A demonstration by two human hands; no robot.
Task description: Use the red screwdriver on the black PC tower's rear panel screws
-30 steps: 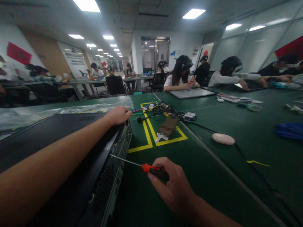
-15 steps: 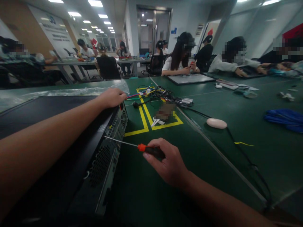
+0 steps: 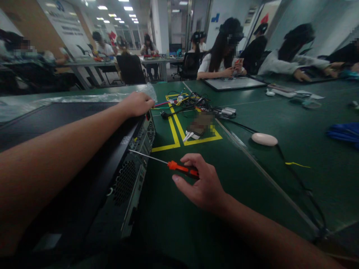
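A black computer case (image 3: 84, 157) lies on its side at the left, its rear panel facing right with a perforated vent and a fan grille. My left hand (image 3: 137, 104) grips the top edge at the far rear corner; some of its fingers are hidden. My right hand (image 3: 206, 183) holds a screwdriver (image 3: 179, 167) with an orange and black handle. The thumb and index finger stand apart, while the handle's end rests against the palm and other fingers. Its tip meets the rear panel's upper edge, above the vent.
Tangled cables (image 3: 199, 102) and a blurred dark object (image 3: 199, 125) lie on the green table near yellow tape (image 3: 175, 130). A pale oval piece (image 3: 264, 139) sits on a black cord. Blue cloth-like material (image 3: 343, 132) is at the right. Several people work beyond.
My right thumb and index finger have spread apart from the screwdriver handle, which shows more orange now. The tip stays at the panel edge. The view has shifted slightly.
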